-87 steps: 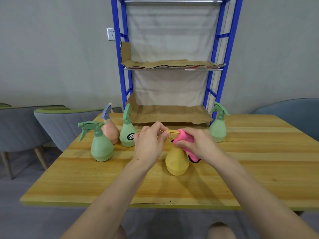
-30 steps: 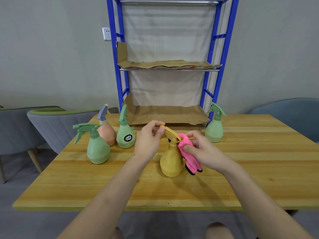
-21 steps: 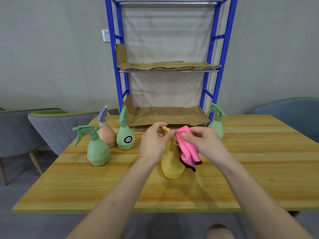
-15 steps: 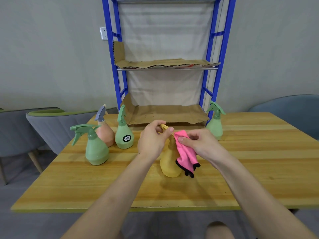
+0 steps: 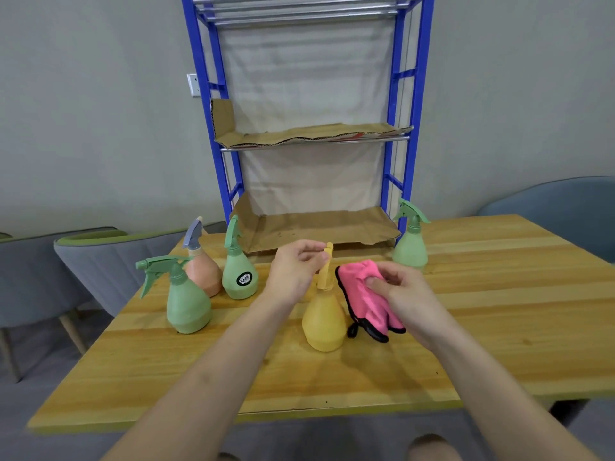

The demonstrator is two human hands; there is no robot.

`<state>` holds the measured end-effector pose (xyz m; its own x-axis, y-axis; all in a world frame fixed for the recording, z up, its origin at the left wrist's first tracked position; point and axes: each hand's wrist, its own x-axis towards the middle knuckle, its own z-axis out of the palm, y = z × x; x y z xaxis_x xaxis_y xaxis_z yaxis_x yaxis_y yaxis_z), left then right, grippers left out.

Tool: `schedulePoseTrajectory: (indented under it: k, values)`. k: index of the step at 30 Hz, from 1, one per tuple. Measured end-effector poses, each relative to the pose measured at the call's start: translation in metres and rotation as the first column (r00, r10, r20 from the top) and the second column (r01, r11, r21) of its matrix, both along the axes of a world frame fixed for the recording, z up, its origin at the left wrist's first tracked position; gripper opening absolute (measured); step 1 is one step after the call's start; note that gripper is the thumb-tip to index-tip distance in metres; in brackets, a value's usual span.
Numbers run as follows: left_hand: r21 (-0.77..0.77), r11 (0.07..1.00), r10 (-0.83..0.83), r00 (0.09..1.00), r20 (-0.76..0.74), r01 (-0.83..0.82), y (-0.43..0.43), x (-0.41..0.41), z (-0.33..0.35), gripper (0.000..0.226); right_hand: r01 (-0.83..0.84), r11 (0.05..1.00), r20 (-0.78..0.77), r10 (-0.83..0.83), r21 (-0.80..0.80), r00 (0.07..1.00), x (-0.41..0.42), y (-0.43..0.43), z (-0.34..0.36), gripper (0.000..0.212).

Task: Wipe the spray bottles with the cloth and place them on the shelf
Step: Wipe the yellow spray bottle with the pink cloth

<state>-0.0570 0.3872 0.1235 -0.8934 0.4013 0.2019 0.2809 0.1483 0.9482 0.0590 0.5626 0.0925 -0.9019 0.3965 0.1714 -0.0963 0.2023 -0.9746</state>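
Observation:
A yellow spray bottle (image 5: 323, 322) stands upright on the wooden table (image 5: 499, 311). My left hand (image 5: 293, 271) pinches its yellow trigger head from the left. My right hand (image 5: 402, 296) grips a pink cloth (image 5: 361, 297) with black trim, held just right of the bottle's neck. Two green bottles (image 5: 188, 302) (image 5: 239, 271) and a peach bottle (image 5: 203, 267) with a grey head stand at the left. Another green bottle (image 5: 410, 242) stands by the right post of the blue shelf (image 5: 397, 161).
The shelf's levels are lined with brown cardboard (image 5: 319, 227) and hold no bottles. Grey chairs (image 5: 100, 261) stand left of the table, a blue-grey chair (image 5: 562, 207) at the right. A wall socket (image 5: 192, 84) is behind the shelf.
The cloth has come away from the bottle's head and neck and moved right and slightly down. My left hand stays on the trigger head. The view has tilted a little.

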Motion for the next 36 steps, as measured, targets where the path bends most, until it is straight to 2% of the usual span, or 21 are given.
schedulePoseTrajectory:
  k: [3, 5, 10, 14, 17, 22, 25, 26, 28, 31, 32, 33, 35, 36]
  values:
    - [0.002, 1.000, 0.002, 1.000, -0.023, -0.002, -0.008, 0.004, -0.002, 0.020, 0.159, 0.984, -0.096, -0.166, -0.079, 0.981, -0.008, -0.007, 0.008, 0.021]
    - [0.018, 1.000, -0.016, 1.000, -0.021, 0.016, -0.015, 0.007, -0.005, 0.018, 0.230, 0.971, -0.162, -0.238, -0.065, 0.958, -0.015, -0.014, 0.011, 0.017]
    - [0.009, 0.998, -0.058, 0.997, -0.040, 0.058, -0.022, 0.013, -0.010, 0.019, 0.288, 0.956, -0.306, -0.293, -0.062, 0.906, -0.035, -0.036, 0.009, 0.025]
    - [-0.009, 0.999, -0.051, 0.995, -0.089, 0.051, -0.019, 0.018, -0.013, 0.026, 0.235, 0.972, -0.283, -0.224, 0.005, 0.933, -0.049, -0.053, -0.006, 0.010]
    - [-0.015, 0.999, -0.037, 0.991, -0.126, 0.035, -0.021, 0.018, -0.017, 0.027, 0.265, 0.964, -0.284, -0.254, 0.001, 0.925, -0.049, -0.065, -0.016, 0.011]
    - [-0.009, 0.998, -0.058, 0.989, -0.135, 0.057, -0.023, 0.027, -0.019, 0.032, 0.222, 0.975, -0.324, -0.219, -0.030, 0.920, -0.032, -0.079, -0.024, 0.019]
    - [-0.010, 0.999, -0.052, 0.986, -0.160, 0.051, -0.021, 0.025, -0.016, 0.032, 0.279, 0.959, -0.309, -0.280, -0.047, 0.909, -0.044, -0.065, -0.017, 0.020]
    - [-0.045, 0.998, -0.049, 0.987, -0.154, 0.043, -0.019, 0.024, -0.020, 0.033, 0.303, 0.950, -0.287, -0.311, -0.074, 0.906, -0.047, -0.060, -0.012, 0.027]
    - [-0.233, 0.972, -0.007, 0.988, -0.157, -0.031, -0.013, 0.024, -0.043, 0.032, 0.296, 0.951, -0.255, -0.310, -0.093, 0.916, -0.052, -0.057, -0.006, 0.038]
    - [-0.555, 0.829, 0.029, 0.996, -0.079, -0.068, -0.011, 0.045, -0.097, 0.035, 0.049, 0.992, -0.290, -0.013, 0.117, 0.957, -0.044, -0.083, -0.014, 0.024]
    - [-0.569, 0.818, 0.064, 0.997, -0.052, -0.082, -0.012, 0.052, -0.108, 0.032, 0.004, 0.979, -0.285, 0.054, 0.202, 0.957, -0.038, -0.093, -0.017, 0.018]
    - [-0.523, 0.843, 0.114, 0.992, -0.054, -0.125, -0.012, 0.054, -0.112, 0.025, 0.019, 0.970, -0.287, 0.053, 0.244, 0.957, -0.039, -0.096, -0.019, 0.016]
    - [-0.446, 0.873, 0.166, 0.980, -0.111, -0.199, -0.012, 0.050, -0.107, 0.005, 0.132, 0.954, -0.310, -0.045, 0.268, 0.950, -0.050, -0.085, -0.025, 0.017]
    - [-0.422, 0.881, 0.172, 0.976, -0.131, -0.212, -0.009, 0.046, -0.101, 0.008, 0.144, 0.950, -0.308, -0.054, 0.276, 0.950, -0.053, -0.080, -0.025, 0.017]
